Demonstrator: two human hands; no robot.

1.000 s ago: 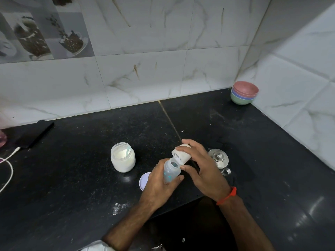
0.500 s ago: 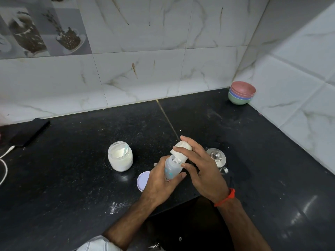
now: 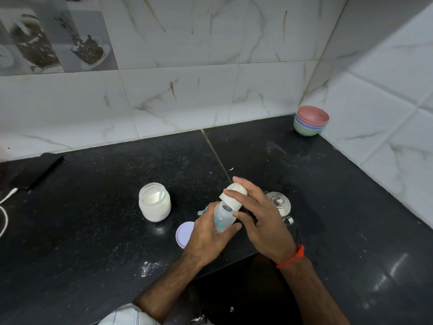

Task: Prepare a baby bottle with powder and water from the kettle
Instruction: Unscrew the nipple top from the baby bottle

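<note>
My left hand (image 3: 208, 240) grips a small clear baby bottle (image 3: 221, 218), tilted to the right with its open mouth showing. My right hand (image 3: 262, 216) holds the bottle's white cap (image 3: 234, 195) just above and against that mouth, fingers curled over it. An open glass jar of white powder (image 3: 154, 202) with a scoop inside stands to the left on the black counter (image 3: 93, 231). Its pale lilac lid (image 3: 184, 234) lies flat beside my left hand. A small steel kettle (image 3: 278, 204) sits behind my right hand, partly hidden.
Stacked coloured bowls (image 3: 310, 120) stand in the far right corner by the tiled walls. A dark phone (image 3: 38, 171) with a white cable (image 3: 4, 207) lies at the far left. Spilled powder (image 3: 148, 267) marks the counter near the front edge.
The cap in my right hand has tipped down closer to the bottle's mouth. Both hands stay in about the same spot on the counter.
</note>
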